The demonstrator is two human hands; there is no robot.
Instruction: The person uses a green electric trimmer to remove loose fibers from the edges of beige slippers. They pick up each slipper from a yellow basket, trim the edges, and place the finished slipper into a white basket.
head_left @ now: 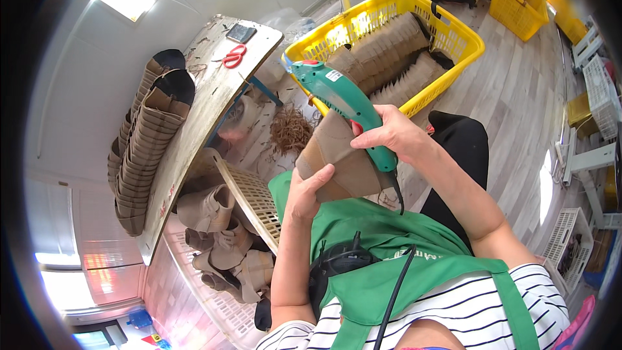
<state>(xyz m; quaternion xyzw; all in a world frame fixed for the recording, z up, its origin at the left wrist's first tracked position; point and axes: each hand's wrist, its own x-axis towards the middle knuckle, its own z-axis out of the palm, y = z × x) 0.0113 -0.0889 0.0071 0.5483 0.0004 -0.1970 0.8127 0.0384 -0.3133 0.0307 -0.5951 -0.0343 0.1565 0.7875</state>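
Tip of the green power tool (342, 100) behind the tan suede piece (340, 159).

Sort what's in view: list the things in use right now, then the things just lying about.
In use:
left hand holding the tan boot upper
right hand gripping the green corded cutter

Lying about:
red scissors on the board
stacked uppers
yellow basket of uppers
white crate of uppers

Tan suede boot upper (340, 162), folded, held at frame centre; green handheld electric cutter (343, 105) slants across its top edge
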